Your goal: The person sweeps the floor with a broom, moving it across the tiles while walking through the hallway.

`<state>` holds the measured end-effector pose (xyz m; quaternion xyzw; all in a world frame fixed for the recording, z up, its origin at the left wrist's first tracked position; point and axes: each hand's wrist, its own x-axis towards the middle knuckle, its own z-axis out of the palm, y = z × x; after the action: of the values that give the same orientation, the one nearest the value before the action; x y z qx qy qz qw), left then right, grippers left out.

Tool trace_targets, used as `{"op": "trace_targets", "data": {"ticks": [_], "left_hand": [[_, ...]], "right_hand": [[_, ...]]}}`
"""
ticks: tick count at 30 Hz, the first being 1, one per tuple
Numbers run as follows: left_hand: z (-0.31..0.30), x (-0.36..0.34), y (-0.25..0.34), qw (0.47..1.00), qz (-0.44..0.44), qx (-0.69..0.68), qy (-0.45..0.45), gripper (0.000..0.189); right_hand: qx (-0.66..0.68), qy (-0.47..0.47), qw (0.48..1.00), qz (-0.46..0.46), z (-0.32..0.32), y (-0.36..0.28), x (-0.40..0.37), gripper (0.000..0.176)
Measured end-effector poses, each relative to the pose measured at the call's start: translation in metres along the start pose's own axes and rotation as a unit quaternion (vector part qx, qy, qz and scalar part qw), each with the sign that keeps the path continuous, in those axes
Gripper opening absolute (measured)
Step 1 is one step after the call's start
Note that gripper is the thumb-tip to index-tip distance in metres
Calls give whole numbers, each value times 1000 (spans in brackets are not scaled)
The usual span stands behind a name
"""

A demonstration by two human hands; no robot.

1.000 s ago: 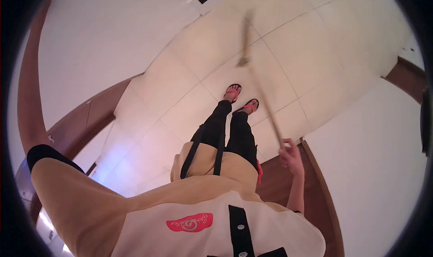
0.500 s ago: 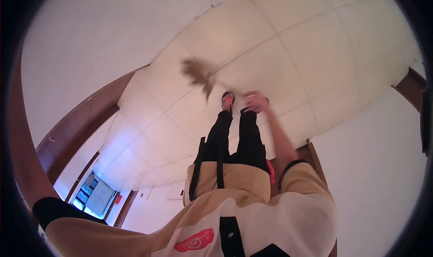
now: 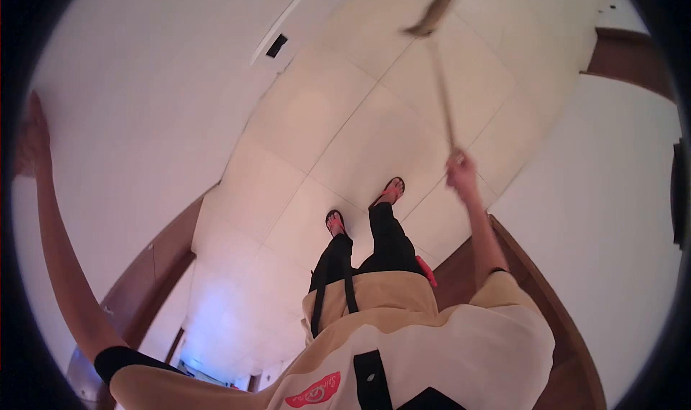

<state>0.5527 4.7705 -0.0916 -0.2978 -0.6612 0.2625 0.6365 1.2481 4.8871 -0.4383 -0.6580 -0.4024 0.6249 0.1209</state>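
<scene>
My right hand (image 3: pixel 461 172) grips the end of a thin broom stick. The broom (image 3: pixel 440 86) reaches forward over the pale tiled floor (image 3: pixel 338 115), and its bristle head lies blurred near the top of the view. My left hand (image 3: pixel 30 138) is stretched far out to the left, against the white wall, with nothing visible in it; its fingers are at the edge of the view and hard to read. My feet in red sandals (image 3: pixel 392 189) stand on the tiles below the stick.
A white wall (image 3: pixel 144 101) runs along the left with a dark vent (image 3: pixel 276 45) near the floor line. Brown wooden door frames stand at lower left (image 3: pixel 155 280), lower right (image 3: pixel 533 280) and upper right (image 3: pixel 626 54).
The broom has swung from my left, near my feet, to far ahead on the right. My right arm stretched forward. My left arm rose to the wall. My feet stepped apart.
</scene>
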Motion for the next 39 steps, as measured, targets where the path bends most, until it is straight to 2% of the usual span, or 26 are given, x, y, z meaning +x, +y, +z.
{"op": "trace_targets", "data": {"ticks": [1,4,6,8,9,10,12,14,17,19,20,21,22,24,27,29,30,31,32,33,35,36,37,38,39], "left_hand": [[6,1,-2,1000,1,-5,9,74],[21,4,-16,999,8,-4,39,73],[25,6,-23,998,12,-8,59,73],[27,9,-28,997,18,-15,72,73],[25,7,-30,997,20,-19,74,73],[22,8,-30,997,23,-12,70,72],[18,7,-29,998,32,22,56,68],[16,8,-31,997,32,48,48,66],[16,6,-30,998,22,53,35,64],[13,6,-28,998,20,59,26,65],[12,7,-27,998,21,58,30,65],[14,7,-27,997,26,52,51,66],[15,7,-27,997,25,54,57,67],[18,7,-26,996,23,58,69,68],[-7,13,-21,998,13,36,44,66],[-20,16,-20,997,6,69,43,65],[-25,17,-22,996,3,79,49,65],[-25,16,-23,995,5,75,65,65],[-28,14,-20,996,-3,61,62,66],[-31,13,-17,997,-10,48,59,67],[-22,2,-15,996,-8,29,81,72],[-37,11,-11,998,-15,2,57,74],[-52,19,-7,999,-23,-24,32,77],[-67,27,-3,998,-33,-50,9,80],[-76,27,-3,996,-40,37,-72,80]], "right_hand": [[-47,-48,997,34,7,8,-29,37],[37,-190,978,76,50,9,-50,34],[-21,-201,977,60,85,31,6,28],[-62,-220,974,10,104,23,82,19],[-131,-199,970,-52,109,10,126,10],[-220,-166,958,-84,114,-5,176,10],[-162,-79,979,-90,110,-40,255,7],[-173,150,961,-152,121,-86,257,13],[-112,280,904,-302,114,-75,244,23],[-121,233,875,-406,80,-41,181,28],[-85,115,953,-269,61,-25,137,27],[-25,27,990,-133,46,-43,66,26],[23,-45,997,-65,34,-42,23,32],[67,-127,990,16,13,-6,-5,31],[-58,-174,981,64,-6,31,14,25],[-106,-149,978,104,-42,34,53,21],[-115,-118,979,116,-66,39,84,25],[-204,-75,975,47,-87,47,119,25],[-225,9,973,44,-101,33,131,29],[-270,157,949,-39,-105,27,136,31],[-238,227,936,-123,-102,40,148,32],[-218,265,925,-164,-107,46,147,32],[-161,255,940,-159,-116,45,128,32],[-181,279,926,-177,-128,47,101,31],[-202,302,912,-192,-141,58,71,31]]}}
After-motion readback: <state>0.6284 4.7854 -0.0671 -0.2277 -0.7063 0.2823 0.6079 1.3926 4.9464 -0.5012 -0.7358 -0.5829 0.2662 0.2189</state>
